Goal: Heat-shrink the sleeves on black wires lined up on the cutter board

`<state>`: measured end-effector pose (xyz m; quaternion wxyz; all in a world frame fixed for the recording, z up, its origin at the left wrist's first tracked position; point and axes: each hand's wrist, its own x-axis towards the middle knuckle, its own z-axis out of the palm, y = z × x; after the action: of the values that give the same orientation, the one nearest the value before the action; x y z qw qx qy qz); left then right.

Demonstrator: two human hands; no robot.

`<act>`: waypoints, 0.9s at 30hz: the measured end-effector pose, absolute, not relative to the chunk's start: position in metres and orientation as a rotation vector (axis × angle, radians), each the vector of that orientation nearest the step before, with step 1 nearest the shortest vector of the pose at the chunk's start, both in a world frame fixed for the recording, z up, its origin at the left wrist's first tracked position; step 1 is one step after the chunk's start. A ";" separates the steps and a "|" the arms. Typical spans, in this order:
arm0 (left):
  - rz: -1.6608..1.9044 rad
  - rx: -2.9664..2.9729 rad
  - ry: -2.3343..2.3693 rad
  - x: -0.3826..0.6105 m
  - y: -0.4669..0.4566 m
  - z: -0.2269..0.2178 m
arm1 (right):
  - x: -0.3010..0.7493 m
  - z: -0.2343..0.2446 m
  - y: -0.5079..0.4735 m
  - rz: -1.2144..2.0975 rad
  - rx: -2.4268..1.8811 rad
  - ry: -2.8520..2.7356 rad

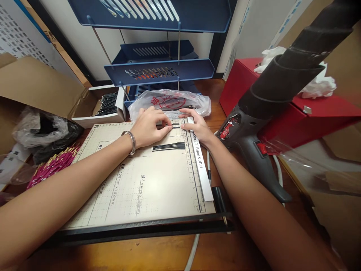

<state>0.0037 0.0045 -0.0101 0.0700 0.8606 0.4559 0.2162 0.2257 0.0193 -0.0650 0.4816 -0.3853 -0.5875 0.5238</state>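
A paper cutter point(166, 180) with a printed cream board lies in front of me. Near its far edge, my left hand point(149, 128) is closed, thumb and forefinger pinching the end of a thin black cord point(176, 127). My right hand point(197, 126) faces it from the cutter's ruled right side, thumb and fingers apart, the thumb tip by the cord's other end. A second short black piece shows just beyond. Closer to me, several black cords point(169, 146) lie side by side on the board, their right ends near the ruler. A white strip point(201, 165) runs along the right edge.
A grey heat gun point(254, 124) stands at the right before a red box point(239, 82). Behind are a clear plastic bag point(143, 105) and a blue tiered rack point(160, 71). At left are a carton of black cords point(107, 103) and a magenta bundle point(56, 165).
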 end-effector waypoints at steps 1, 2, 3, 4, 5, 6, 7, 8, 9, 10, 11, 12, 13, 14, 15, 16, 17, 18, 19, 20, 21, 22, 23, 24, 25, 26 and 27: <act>0.648 2.589 1.369 0.004 0.004 -0.010 | 0.226 -0.065 0.019 1.277 -0.940 -1.437; 0.644 2.589 1.368 0.004 0.004 -0.010 | 0.225 -0.065 0.019 1.275 -0.940 -1.441; 0.641 2.588 1.368 0.004 0.004 -0.010 | 0.225 -0.065 0.019 1.274 -0.939 -1.444; 0.636 2.587 1.369 0.004 0.004 -0.010 | 0.225 -0.065 0.019 1.277 -0.939 -1.445; 0.632 2.585 1.369 0.004 0.004 -0.010 | 0.225 -0.065 0.019 1.281 -0.939 -1.444; 0.629 2.584 1.367 0.004 0.005 -0.010 | 0.225 -0.064 0.019 1.285 -0.940 -1.442; 0.627 2.584 1.365 0.004 0.005 -0.010 | 0.225 -0.064 0.019 1.288 -0.940 -1.439; 0.627 2.583 1.360 0.004 0.005 -0.010 | 0.225 -0.064 0.019 1.290 -0.942 -1.438; 0.627 2.582 1.355 0.004 0.005 -0.010 | 0.225 -0.064 0.019 1.291 -0.946 -1.437; 0.628 2.581 1.348 0.004 0.005 -0.009 | 0.225 -0.064 0.019 1.292 -0.951 -1.437; 0.629 2.580 1.341 0.004 0.004 -0.009 | 0.225 -0.064 0.019 1.293 -0.955 -1.438; 0.630 2.578 1.334 0.004 0.004 -0.009 | 0.225 -0.064 0.018 1.294 -0.958 -1.439; 0.631 2.575 1.328 0.004 0.004 -0.009 | 0.226 -0.064 0.018 1.293 -0.958 -1.441; 0.631 2.572 1.325 0.004 0.004 -0.008 | 0.226 -0.064 0.018 1.291 -0.956 -1.445; 0.631 2.568 1.323 0.004 0.003 -0.008 | 0.226 -0.065 0.018 1.289 -0.953 -1.449; 0.633 2.565 1.321 0.004 0.003 -0.008 | 0.226 -0.065 0.018 1.286 -0.951 -1.454; 0.635 2.562 1.319 0.004 0.003 -0.008 | 0.226 -0.065 0.018 1.283 -0.949 -1.458; 0.639 2.560 1.318 0.004 0.003 -0.008 | 0.227 -0.066 0.018 1.281 -0.948 -1.462; 0.642 2.558 1.318 0.005 0.003 -0.008 | 0.227 -0.066 0.018 1.277 -0.947 -1.465; 0.644 2.556 1.321 0.005 0.004 -0.008 | 0.227 -0.066 0.018 1.273 -0.945 -1.467; 0.645 2.554 1.327 0.005 0.004 -0.009 | 0.227 -0.066 0.019 1.268 -0.942 -1.468; 0.643 2.551 1.336 0.005 0.004 -0.009 | 0.227 -0.066 0.019 1.264 -0.940 -1.469; 0.641 2.549 1.347 0.005 0.004 -0.009 | 0.228 -0.066 0.019 1.262 -0.940 -1.472; 0.638 2.547 1.358 0.005 0.005 -0.009 | 0.228 -0.066 0.019 1.260 -0.941 -1.475; 0.636 2.546 1.369 0.005 0.005 -0.009 | 0.228 -0.066 0.019 1.258 -0.943 -1.478; 0.634 2.545 1.377 0.005 0.005 -0.009 | 0.228 -0.065 0.019 1.258 -0.947 -1.481; 0.633 2.545 1.382 0.005 0.005 -0.009 | 0.227 -0.065 0.019 1.258 -0.951 -1.482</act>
<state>0.0051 0.0050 -0.0094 0.0885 0.8552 0.4643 0.2128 0.2274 0.0193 -0.0651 0.4694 -0.3880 -0.6048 0.5132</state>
